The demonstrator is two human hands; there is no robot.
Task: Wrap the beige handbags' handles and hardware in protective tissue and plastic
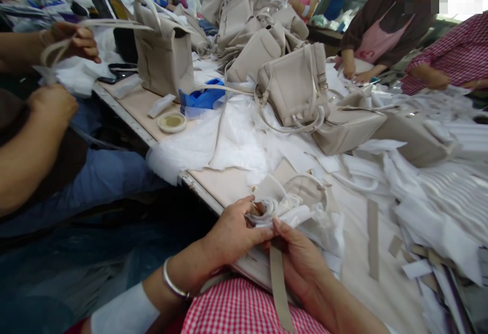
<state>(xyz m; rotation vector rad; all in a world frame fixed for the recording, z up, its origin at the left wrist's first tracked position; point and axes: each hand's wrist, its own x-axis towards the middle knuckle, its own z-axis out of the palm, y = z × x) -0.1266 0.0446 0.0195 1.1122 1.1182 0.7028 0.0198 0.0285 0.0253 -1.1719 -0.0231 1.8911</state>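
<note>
At the table's near edge, my left hand (232,230) is closed round a bundle of crumpled white wrapping (293,214). My right hand (303,257) meets it, thumb near thumb, pinching the upper end of a flat beige strap (280,288). The strap's free end hangs over my red checked apron (244,308). Pale beige bag parts (310,186) lie just beyond the bundle, partly covered by it. My fingers hide how the strap and the wrapping meet.
Beige handbags (293,87) lie beyond my hands, with a larger pile behind. A blue tape dispenser (204,95) and a small round dish (171,122) are at left. A loose strip (372,240) lies at right. Co-workers surround the table; one at left holds a strap (114,24).
</note>
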